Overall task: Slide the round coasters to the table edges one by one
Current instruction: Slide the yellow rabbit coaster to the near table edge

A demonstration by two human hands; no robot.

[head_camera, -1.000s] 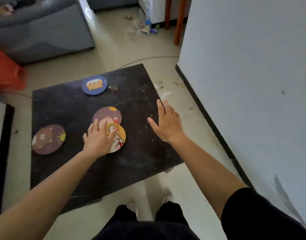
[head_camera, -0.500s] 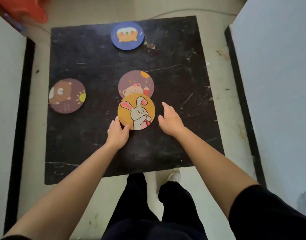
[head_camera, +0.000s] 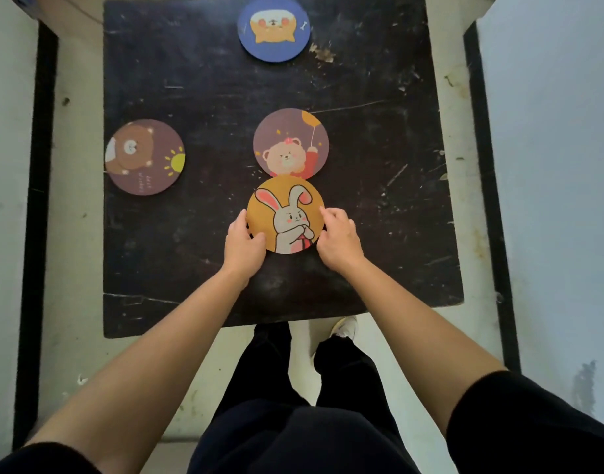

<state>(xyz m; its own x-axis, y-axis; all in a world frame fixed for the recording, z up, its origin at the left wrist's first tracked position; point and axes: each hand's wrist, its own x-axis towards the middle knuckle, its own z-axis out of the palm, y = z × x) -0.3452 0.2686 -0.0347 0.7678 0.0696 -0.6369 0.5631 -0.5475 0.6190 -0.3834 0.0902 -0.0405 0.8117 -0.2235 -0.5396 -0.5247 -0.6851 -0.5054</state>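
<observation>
An orange rabbit coaster [head_camera: 283, 206] lies near the middle of the black table [head_camera: 191, 254]. My left hand [head_camera: 243, 241] grips its left rim and my right hand [head_camera: 338, 238] grips its right rim. Its top edge overlaps the lower edge of a mauve bear-with-balloon coaster [head_camera: 290, 142]. A brown bear-and-sun coaster [head_camera: 145, 157] lies at the table's left edge. At the far edge rests a blue coaster [head_camera: 274, 27] with an orange animal.
White walls with black skirting stand close on the left [head_camera: 6, 200] and right [head_camera: 550, 165] of the table. My legs and a white shoe [head_camera: 343, 326] are at the near edge. Pale floor surrounds the table.
My right hand has closed in from beside the rabbit coaster onto its right rim. My left hand has shifted to the left rim. The view has tilted down and come closer.
</observation>
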